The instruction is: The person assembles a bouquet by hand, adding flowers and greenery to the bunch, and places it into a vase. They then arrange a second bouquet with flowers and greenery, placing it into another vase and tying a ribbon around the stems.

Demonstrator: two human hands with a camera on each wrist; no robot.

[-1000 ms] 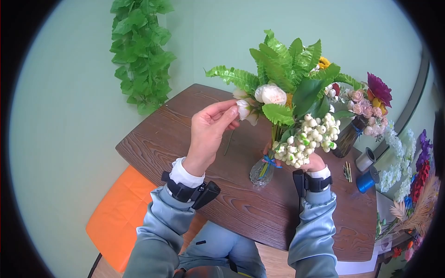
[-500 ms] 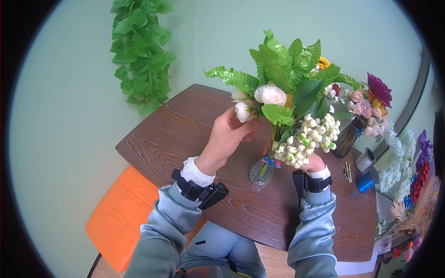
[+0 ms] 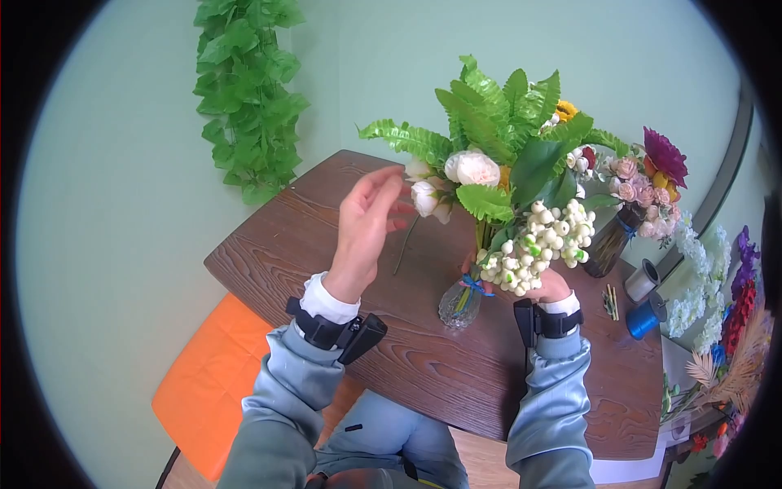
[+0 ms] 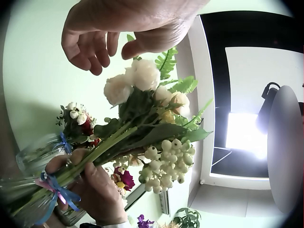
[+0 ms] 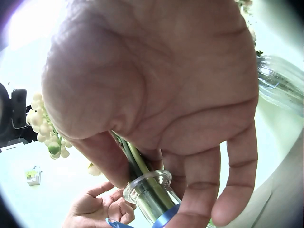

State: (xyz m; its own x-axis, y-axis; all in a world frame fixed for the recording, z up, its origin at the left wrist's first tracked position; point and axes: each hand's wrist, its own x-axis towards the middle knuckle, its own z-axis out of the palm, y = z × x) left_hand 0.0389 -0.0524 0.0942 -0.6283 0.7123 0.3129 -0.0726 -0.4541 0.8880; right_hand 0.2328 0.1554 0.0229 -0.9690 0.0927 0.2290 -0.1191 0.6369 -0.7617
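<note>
A glass vase (image 3: 459,310) with a blue ribbon (image 3: 476,284) round its neck holds a bouquet of fern leaves (image 3: 489,114), pale roundish blooms (image 3: 474,169) and white berries (image 3: 542,248). My left hand (image 3: 366,228) is raised just left of a white flower (image 3: 424,198), its fingers loosely bent with nothing in them. In the left wrist view, my right hand (image 4: 102,192) pinches the green stems (image 4: 107,146) between thumb and fingers, just above the ribbon. From the head, the berries partly hide that hand. The right wrist view shows the stems passing through the vase's glass rim (image 5: 147,183).
A dark vase (image 3: 607,244) of mixed flowers stands behind to the right. Two spools, one grey (image 3: 643,281) and one blue (image 3: 646,316), sit near the table's (image 3: 407,367) right edge beside some short sticks (image 3: 610,302). A loose stem (image 3: 402,244) lies behind my left hand.
My left fingers touched the white flower, moved in beneath it, and have now drawn back to the left, away from it. The right hand has stayed at the stems.
</note>
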